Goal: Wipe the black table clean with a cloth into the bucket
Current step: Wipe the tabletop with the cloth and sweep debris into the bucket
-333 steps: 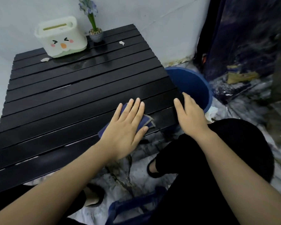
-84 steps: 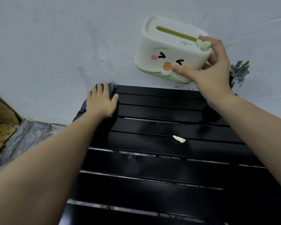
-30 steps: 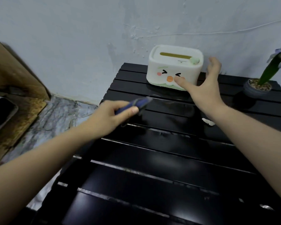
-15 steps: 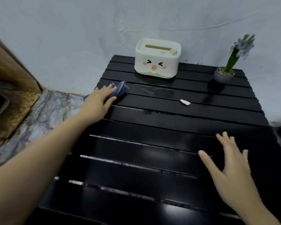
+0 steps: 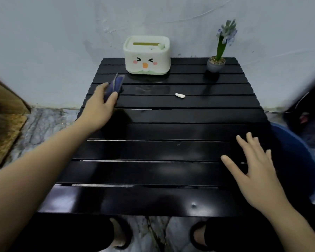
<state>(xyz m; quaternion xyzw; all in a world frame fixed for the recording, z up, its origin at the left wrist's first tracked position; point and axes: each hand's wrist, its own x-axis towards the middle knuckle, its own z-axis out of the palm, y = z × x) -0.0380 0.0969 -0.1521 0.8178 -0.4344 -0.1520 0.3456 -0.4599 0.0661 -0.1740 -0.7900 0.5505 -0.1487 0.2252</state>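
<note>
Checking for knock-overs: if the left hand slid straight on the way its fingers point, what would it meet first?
Probably the tissue box; the left hand and cloth aim toward it, though depth is unclear.

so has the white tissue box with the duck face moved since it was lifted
Yes. The white tissue box with the duck face now stands on the black slatted table, left of the potted flower, released.

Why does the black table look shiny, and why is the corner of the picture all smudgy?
Head view: the glossy table mirrors the light as pale glare patches and reflects the tissue box; the top right corner is smeared; the wide lens bends the table's edges; the cloth in the left hand looks slightly blurred.
</note>
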